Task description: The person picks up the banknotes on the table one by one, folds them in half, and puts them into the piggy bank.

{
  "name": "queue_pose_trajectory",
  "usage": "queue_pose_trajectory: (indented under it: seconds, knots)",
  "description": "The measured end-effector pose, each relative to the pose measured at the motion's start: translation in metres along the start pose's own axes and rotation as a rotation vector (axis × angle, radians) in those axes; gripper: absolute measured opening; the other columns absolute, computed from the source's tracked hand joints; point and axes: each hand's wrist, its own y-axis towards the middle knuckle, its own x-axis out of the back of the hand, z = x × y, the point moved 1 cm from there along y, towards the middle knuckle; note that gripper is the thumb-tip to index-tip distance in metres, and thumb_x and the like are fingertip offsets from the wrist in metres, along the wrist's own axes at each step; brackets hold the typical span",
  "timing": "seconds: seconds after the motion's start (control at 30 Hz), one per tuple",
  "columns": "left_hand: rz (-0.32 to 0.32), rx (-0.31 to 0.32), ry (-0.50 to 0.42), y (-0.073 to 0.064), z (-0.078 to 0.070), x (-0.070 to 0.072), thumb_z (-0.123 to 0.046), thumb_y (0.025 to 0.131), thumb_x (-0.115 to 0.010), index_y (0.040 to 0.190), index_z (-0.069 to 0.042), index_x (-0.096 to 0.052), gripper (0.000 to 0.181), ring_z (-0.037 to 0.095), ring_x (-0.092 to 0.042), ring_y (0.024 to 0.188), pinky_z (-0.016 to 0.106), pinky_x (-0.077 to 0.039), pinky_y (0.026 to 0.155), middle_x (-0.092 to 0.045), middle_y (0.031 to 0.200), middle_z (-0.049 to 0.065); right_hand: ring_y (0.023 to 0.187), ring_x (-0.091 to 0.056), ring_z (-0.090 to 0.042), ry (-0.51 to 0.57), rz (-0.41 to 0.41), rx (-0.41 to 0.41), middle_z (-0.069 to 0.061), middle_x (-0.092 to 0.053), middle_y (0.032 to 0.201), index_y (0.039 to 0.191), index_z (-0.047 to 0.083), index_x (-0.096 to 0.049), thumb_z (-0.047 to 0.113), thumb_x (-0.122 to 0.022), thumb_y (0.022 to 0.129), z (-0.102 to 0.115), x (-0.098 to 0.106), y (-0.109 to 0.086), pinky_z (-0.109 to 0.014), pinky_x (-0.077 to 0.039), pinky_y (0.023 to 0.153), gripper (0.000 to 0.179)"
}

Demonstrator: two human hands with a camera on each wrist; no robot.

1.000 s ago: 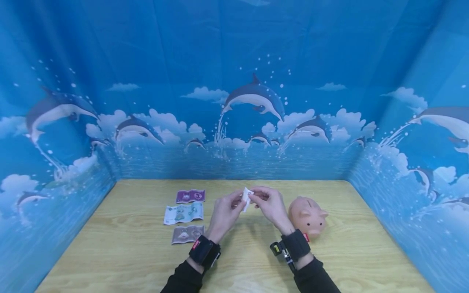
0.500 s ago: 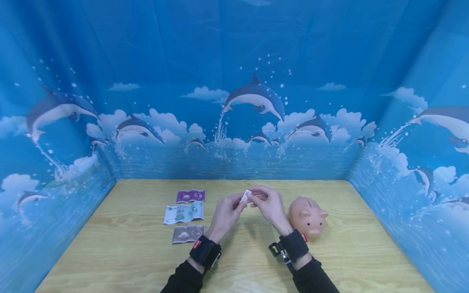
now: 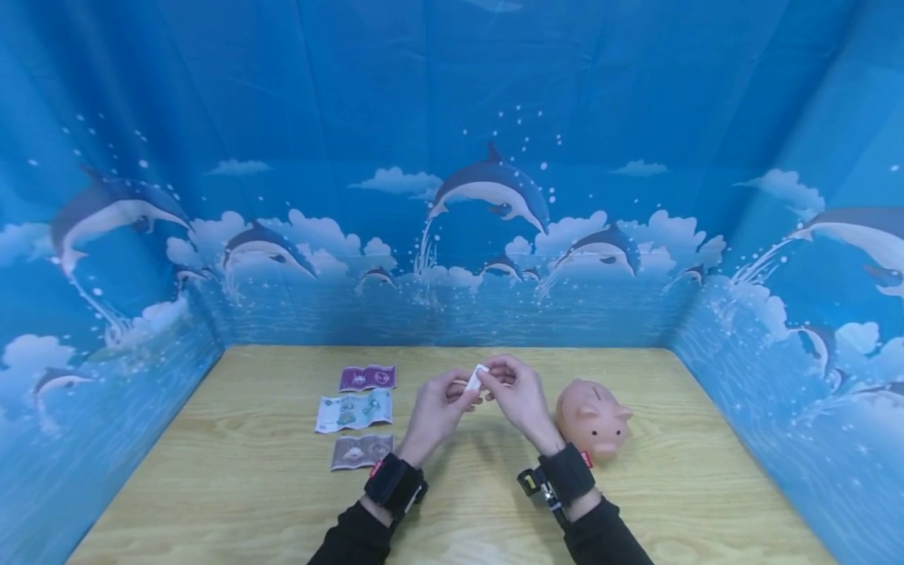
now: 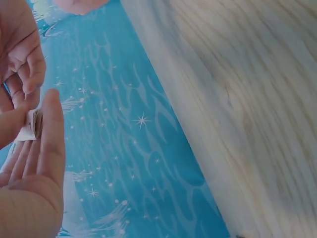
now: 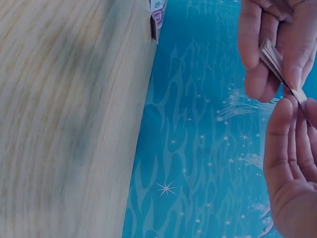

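A small folded banknote (image 3: 477,378), whitish and layered, is pinched between both hands above the middle of the table. My left hand (image 3: 436,410) grips its left side between thumb and fingers. From the other side my right hand (image 3: 519,396) pinches it too. The right wrist view shows the note's stacked folds (image 5: 271,55) edge-on; in the left wrist view only a short end (image 4: 32,125) peeks out past the thumb. A pink piggy bank (image 3: 593,417) stands just right of my right hand, the slot on its back visible.
Left of my left hand, three creased banknotes lie in a column: a purple one (image 3: 367,378), a pale green one (image 3: 354,411) and a brownish one (image 3: 362,452). A blue dolphin-print curtain (image 3: 452,306) encloses the wooden table (image 3: 233,502) at the back and sides.
The banknote has turned a little between the fingers and shows less of its printed face. Fingers of both hands have shifted slightly on it. The notes on the table and the piggy bank stay put.
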Motion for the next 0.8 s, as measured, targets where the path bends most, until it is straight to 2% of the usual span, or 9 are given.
queue_pose_trajectory:
  seconds: [0.17,0.3,0.5,0.63,0.8]
  knots:
    - [-0.039,-0.073,0.181,-0.0007,-0.0019,0.0019,-0.009,0.088,-0.071,0.114,-0.006,-0.066,0.027,0.022,-0.073,0.088,0.021,-0.059,0.074,-0.075,0.099,0.014,0.073,-0.067,-0.014,0.055,-0.059,-0.014,-0.017,-0.069,0.091,0.107,-0.001,-0.064,0.009,-0.068,0.092,0.0008,0.0023,-0.0003,-0.035,-0.061,0.064,0.019]
    - [-0.047,-0.132,0.264,-0.0013,-0.0027,0.0034,-0.009,0.085,-0.074,0.11,-0.006,-0.068,0.026,0.02,-0.073,0.088,0.02,-0.059,0.073,-0.075,0.101,0.012,0.07,-0.068,-0.014,0.117,-0.098,-0.008,-0.017,-0.068,0.088,0.105,-0.002,-0.063,0.008,-0.067,0.092,0.0004,0.0034,0.0005,-0.03,-0.061,0.06,0.017]
    - [-0.05,-0.153,0.284,-0.0021,-0.0029,0.0022,-0.009,0.086,-0.073,0.11,-0.005,-0.069,0.024,0.021,-0.073,0.091,0.019,-0.058,0.076,-0.075,0.102,0.014,0.075,-0.068,-0.013,0.18,-0.053,-0.036,-0.019,-0.069,0.094,0.114,-0.006,-0.064,0.009,-0.065,0.094,-0.0001,0.0022,0.0003,-0.028,-0.061,0.064,0.025]
    - [-0.065,-0.159,0.286,-0.0016,-0.0027,0.0012,-0.008,0.088,-0.072,0.11,-0.004,-0.069,0.023,0.021,-0.073,0.093,0.02,-0.058,0.078,-0.074,0.104,0.015,0.079,-0.069,-0.013,0.14,0.009,-0.054,-0.02,-0.07,0.099,0.116,-0.004,-0.066,0.01,-0.063,0.096,0.0,-0.0005,-0.0008,-0.027,-0.06,0.068,0.025]
    - [-0.081,-0.166,0.294,-0.0012,-0.002,0.0011,-0.009,0.088,-0.072,0.111,-0.006,-0.069,0.023,0.021,-0.073,0.093,0.02,-0.058,0.078,-0.074,0.104,0.013,0.079,-0.068,-0.013,0.092,0.062,-0.055,-0.022,-0.071,0.099,0.11,-0.005,-0.068,0.012,-0.064,0.095,0.0002,-0.0029,-0.0018,-0.027,-0.06,0.068,0.023]
